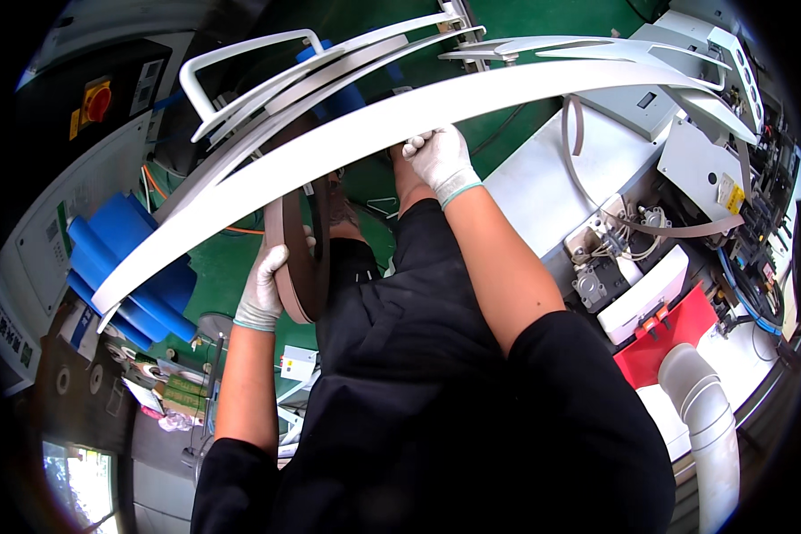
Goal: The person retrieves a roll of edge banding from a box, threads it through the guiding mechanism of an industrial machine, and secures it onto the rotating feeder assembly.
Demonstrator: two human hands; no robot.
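My left hand [262,285], in a pale work glove, is closed round a looped brown flat strip [294,267] that hangs in front of my legs. Higher up and to the right, my right hand [439,160] in a matching glove has its fingers curled in, just under the lower edge of a long white curved rail [400,125]. What those fingers hold, if anything, is hidden. The rail arches across the view above both hands. Behind it lie more white curved arms and a bent white handle [249,52].
Blue rolled sheets [138,262] stand at the left, beside a machine cabinet with a red rotary switch [98,103]. On the right, a white machine top [534,182] carries fittings, another brown strip [685,230], a red panel [667,338] and a white hose [707,418]. The floor [543,22] is green.
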